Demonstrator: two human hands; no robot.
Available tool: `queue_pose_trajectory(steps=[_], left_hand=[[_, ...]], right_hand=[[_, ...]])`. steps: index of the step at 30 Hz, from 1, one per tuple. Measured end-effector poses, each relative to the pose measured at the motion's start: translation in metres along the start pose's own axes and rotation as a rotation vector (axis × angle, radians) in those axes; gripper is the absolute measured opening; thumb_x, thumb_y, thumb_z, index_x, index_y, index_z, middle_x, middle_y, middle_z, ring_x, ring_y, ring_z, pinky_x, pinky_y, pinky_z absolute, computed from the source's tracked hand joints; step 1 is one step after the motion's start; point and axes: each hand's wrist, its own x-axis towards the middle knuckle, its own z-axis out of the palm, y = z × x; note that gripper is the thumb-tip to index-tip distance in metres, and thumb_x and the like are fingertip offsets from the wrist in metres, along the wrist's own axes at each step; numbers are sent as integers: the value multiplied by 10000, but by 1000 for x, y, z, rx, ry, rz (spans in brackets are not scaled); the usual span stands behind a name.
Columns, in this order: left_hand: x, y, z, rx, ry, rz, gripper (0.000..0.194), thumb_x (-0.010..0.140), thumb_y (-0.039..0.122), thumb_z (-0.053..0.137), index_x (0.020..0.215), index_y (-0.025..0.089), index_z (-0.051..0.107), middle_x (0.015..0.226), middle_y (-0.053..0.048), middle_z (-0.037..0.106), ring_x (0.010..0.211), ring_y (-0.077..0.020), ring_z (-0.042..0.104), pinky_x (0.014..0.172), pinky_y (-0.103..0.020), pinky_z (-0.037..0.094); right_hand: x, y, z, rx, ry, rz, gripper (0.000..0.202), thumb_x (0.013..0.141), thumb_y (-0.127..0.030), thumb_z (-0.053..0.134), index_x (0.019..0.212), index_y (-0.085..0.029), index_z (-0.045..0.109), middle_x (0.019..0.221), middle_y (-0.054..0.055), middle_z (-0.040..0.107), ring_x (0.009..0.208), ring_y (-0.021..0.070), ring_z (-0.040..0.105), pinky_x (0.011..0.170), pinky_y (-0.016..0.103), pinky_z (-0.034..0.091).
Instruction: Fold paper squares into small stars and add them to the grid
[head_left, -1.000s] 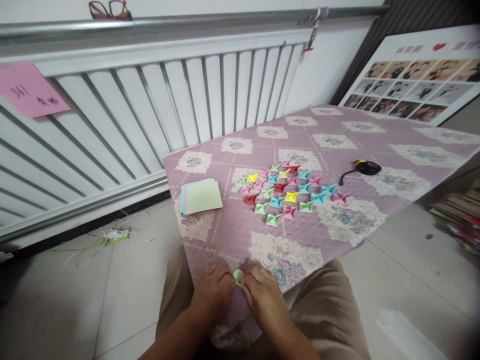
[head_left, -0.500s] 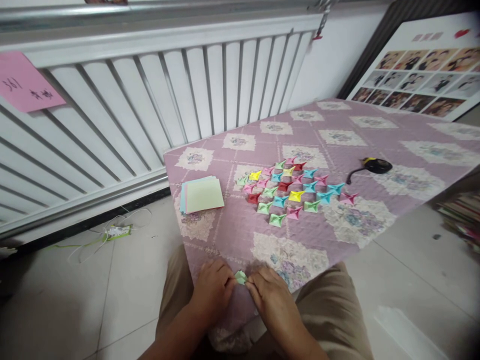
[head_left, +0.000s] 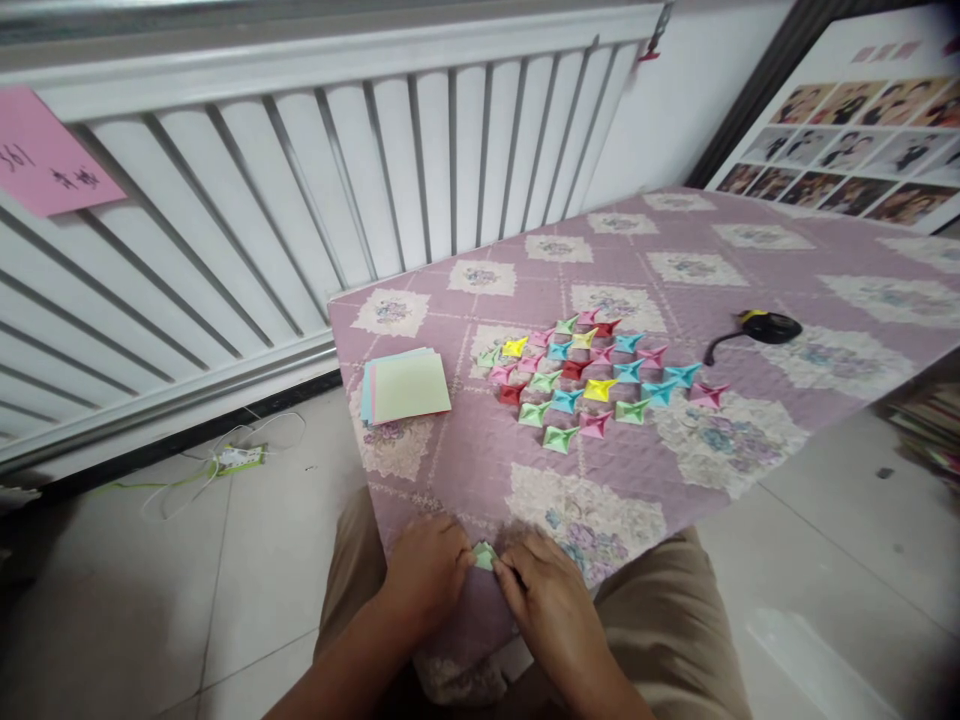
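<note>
A small folded piece of pale green paper [head_left: 484, 556] is held between my two hands at the table's near corner. My left hand [head_left: 429, 562] pinches its left side, and my right hand [head_left: 546, 584] grips its right side. Beyond my hands, several small folded paper shapes [head_left: 574, 370] in green, pink, red, yellow and blue lie in slanting rows. To their left lies a stack of square paper sheets [head_left: 411, 387], pale yellow-green on top, with blue and pink edges showing.
A purple flowered cloth covers the table [head_left: 480, 480]. A black object with a thin curved arm [head_left: 769, 327] lies at the right. Behind stands a white radiator [head_left: 390, 170] with a pink note [head_left: 56, 150]; a photo board [head_left: 847, 130] leans at the back right. A power strip [head_left: 240, 458] is on the floor.
The camera view has shifted slightly. Both hands remain at the green paper, with little visible change in their grip.
</note>
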Motion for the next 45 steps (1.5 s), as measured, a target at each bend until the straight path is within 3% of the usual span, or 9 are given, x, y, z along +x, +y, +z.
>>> queue_pose_trajectory(steps=[17, 24, 35, 41, 45], left_hand=[[19, 1, -18, 58, -193, -21, 198, 810, 295, 505, 735, 204, 664, 821, -36, 677, 777, -204, 604, 673, -284, 404], [23, 0, -23, 88, -246, -62, 164, 810, 313, 537, 821, 213, 666, 835, -41, 685, 786, -217, 626, 657, -287, 424], [17, -1, -16, 104, -176, -30, 123, 846, 300, 558, 879, 202, 624, 880, -36, 656, 832, -213, 613, 700, -297, 434], [-4, 5, 1, 224, 4, 264, 181, 941, 185, 433, 988, 210, 607, 1020, -35, 594, 973, -206, 533, 836, -319, 405], [-12, 5, 12, 261, 44, 301, 205, 951, 188, 419, 1038, 229, 600, 1006, -27, 594, 936, -196, 529, 791, -300, 420]], right_hand=[[6, -6, 6, -70, 22, 84, 206, 776, -165, 592, 599, -216, 499, 681, 3, 549, 703, 178, 504, 650, 299, 317], [4, -4, 7, -68, 41, 70, 195, 783, -165, 587, 618, -220, 499, 690, 7, 552, 707, 182, 503, 661, 303, 326], [1, -6, 2, -114, 31, 92, 180, 817, -209, 616, 658, -211, 531, 744, 25, 582, 740, 192, 527, 677, 304, 349], [1, -8, 0, -107, 61, 65, 173, 811, -190, 619, 659, -206, 538, 735, 19, 579, 740, 184, 529, 682, 293, 355], [-5, -3, -2, -49, 104, -3, 173, 850, -191, 554, 678, -207, 543, 727, 17, 567, 734, 179, 530, 674, 289, 372]])
